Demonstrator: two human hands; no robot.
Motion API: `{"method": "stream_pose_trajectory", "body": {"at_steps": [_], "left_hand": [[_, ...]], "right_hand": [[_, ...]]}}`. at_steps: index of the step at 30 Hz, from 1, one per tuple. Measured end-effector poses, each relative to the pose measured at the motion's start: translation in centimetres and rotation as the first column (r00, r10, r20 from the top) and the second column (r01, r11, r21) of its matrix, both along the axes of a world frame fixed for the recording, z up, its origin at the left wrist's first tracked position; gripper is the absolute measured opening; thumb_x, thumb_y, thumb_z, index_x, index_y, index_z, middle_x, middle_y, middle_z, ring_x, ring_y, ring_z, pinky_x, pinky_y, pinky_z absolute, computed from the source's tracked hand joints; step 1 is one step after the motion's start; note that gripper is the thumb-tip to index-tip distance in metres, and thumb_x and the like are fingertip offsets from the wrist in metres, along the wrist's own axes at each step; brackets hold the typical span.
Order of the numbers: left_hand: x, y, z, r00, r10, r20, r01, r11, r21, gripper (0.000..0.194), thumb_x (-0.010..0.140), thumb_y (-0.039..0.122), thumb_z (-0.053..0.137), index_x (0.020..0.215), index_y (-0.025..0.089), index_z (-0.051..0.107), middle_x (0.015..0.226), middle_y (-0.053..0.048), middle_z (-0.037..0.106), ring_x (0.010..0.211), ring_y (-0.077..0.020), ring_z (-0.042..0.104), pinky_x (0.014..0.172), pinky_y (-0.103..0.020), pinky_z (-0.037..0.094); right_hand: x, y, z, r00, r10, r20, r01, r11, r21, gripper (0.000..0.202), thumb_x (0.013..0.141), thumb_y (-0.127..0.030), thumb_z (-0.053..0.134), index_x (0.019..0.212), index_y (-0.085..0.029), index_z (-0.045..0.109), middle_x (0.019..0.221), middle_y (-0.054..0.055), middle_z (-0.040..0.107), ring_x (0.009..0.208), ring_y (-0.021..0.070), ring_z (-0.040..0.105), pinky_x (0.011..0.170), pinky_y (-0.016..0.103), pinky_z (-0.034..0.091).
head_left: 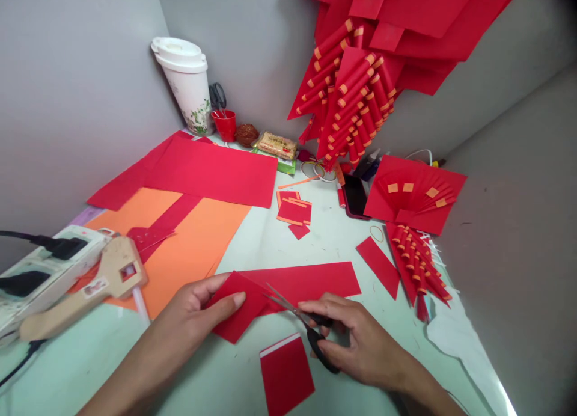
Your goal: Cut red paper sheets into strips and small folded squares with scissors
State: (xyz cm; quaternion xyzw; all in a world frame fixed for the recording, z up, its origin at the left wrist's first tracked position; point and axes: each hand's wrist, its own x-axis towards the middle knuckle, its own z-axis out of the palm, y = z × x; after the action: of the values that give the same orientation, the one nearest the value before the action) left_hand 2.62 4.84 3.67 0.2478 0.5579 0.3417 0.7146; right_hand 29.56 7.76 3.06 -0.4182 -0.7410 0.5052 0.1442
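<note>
My left hand [202, 314] pinches a piece of red paper [237, 317], thumb on top near its upper corner. In my right hand [345, 332] is a pair of scissors with black handles [315, 335]. Their blades are slightly apart, and the tips are close to the right edge of the held paper; whether they touch it I cannot tell. Behind both hands lies a long red paper strip [311, 281], partly covered by the held piece. A smaller red piece with a white band along its top [287, 374] rests on the table below the scissors.
At left are a glue gun [90, 290], a power strip [76, 253] and orange and red sheets [211, 169]. Small red pieces [295, 211] lie mid-table. A phone [355, 193] and red paper firecracker ornaments [417, 260] are at right. A white cup [184, 79] stands behind.
</note>
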Motion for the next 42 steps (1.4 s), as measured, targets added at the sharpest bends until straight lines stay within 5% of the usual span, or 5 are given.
{"method": "stream_pose_trajectory", "body": {"at_steps": [19,42], "left_hand": [[0.04,-0.06,-0.70,0.997,-0.069,-0.020,0.069,0.997,0.020,0.035,0.080,0.043,0.072,0.111,0.028,0.074,0.093,-0.005,0.080,0.080,-0.0292,0.074,0.073,-0.040,0.057],[-0.05,-0.32,-1.09,0.997,-0.065,0.051,0.063,0.997,0.042,0.033,0.084,0.032,0.068,0.116,0.028,0.072,0.098,-0.005,0.079,0.083,-0.0300,0.073,0.078,-0.043,0.056]], "right_hand": [[-0.38,-0.60,0.11,0.998,0.011,-0.060,-0.009,1.000,0.029,0.058,0.075,-0.005,0.061,0.126,-0.032,0.065,0.082,-0.002,0.058,0.072,0.0129,0.055,0.066,0.024,0.045],[-0.03,-0.47,0.03,0.997,0.026,-0.078,-0.023,0.999,0.048,0.053,0.079,-0.007,0.063,0.126,-0.031,0.066,0.081,-0.002,0.058,0.072,0.0137,0.055,0.067,0.025,0.045]]}}
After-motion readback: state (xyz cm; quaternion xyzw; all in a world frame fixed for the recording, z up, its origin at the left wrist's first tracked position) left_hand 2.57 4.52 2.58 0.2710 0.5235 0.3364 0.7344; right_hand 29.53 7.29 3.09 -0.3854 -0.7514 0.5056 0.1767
